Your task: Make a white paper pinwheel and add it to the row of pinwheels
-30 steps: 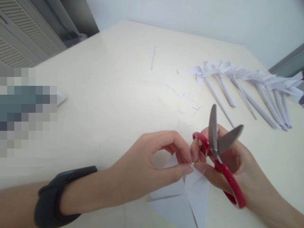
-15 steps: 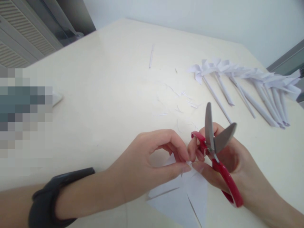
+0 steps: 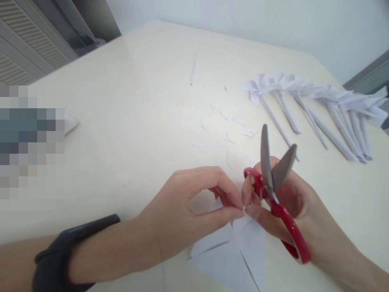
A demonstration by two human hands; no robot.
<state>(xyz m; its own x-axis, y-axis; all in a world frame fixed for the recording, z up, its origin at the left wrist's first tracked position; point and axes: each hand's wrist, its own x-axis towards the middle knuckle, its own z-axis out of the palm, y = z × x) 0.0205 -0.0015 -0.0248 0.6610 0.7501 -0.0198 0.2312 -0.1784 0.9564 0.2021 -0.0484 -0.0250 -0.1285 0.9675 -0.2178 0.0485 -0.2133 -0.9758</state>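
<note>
A white sheet of paper (image 3: 223, 259) with slits cut in from its sides lies below my hands. The thumb and fingers of my left hand (image 3: 194, 211) pinch its upper edge. Right beside that pinch, my right hand (image 3: 300, 202) has its thumb and fingertips on the same edge. Hooked in the right hand is a pair of red-handled scissors (image 3: 290, 229), blades apart and pointing up, away from the paper. Fingers cover the very spot where the two pinches meet.
Paper pinwheels (image 3: 322, 95) with rolled-paper sticks lie in a row at the right. Thin paper offcuts (image 3: 231, 121) are scattered beyond my hands, and a thin paper roll (image 3: 193, 69) lies farther back. Pixelation hides something at the left edge.
The scissors have tilted slightly to the left, their blade tips shifting a little. Both hands keep their pinch on the paper almost in place.
</note>
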